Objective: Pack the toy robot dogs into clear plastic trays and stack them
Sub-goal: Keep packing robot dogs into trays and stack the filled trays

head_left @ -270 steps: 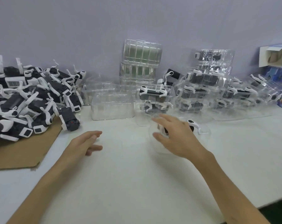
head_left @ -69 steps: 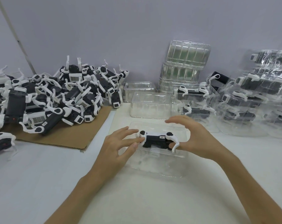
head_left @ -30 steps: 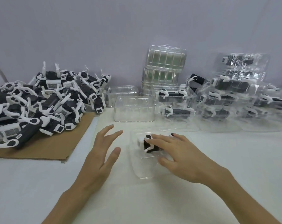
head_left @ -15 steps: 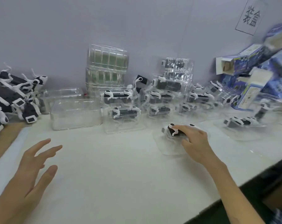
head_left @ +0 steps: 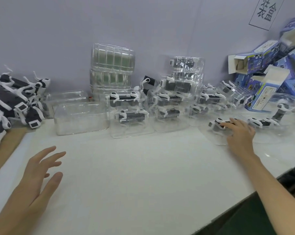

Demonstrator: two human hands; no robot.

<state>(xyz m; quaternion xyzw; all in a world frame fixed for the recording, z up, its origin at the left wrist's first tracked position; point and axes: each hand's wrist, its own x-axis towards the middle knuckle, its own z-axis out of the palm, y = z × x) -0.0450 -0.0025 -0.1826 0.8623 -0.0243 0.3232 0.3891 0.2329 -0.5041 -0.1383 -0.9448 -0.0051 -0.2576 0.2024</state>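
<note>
The right hand [head_left: 239, 134] presses near-straight fingers [head_left: 228, 124] on the black-and-white toy robot dog [head_left: 217, 123] seated in its clear plastic tray [head_left: 217, 139], probably steadying it beside the stacked filled trays [head_left: 170, 102]; the left hand [head_left: 40, 168] hovers spread and empty.

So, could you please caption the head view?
The right hand rests on a packed tray beside the stacks; the left hand hovers open.
</note>
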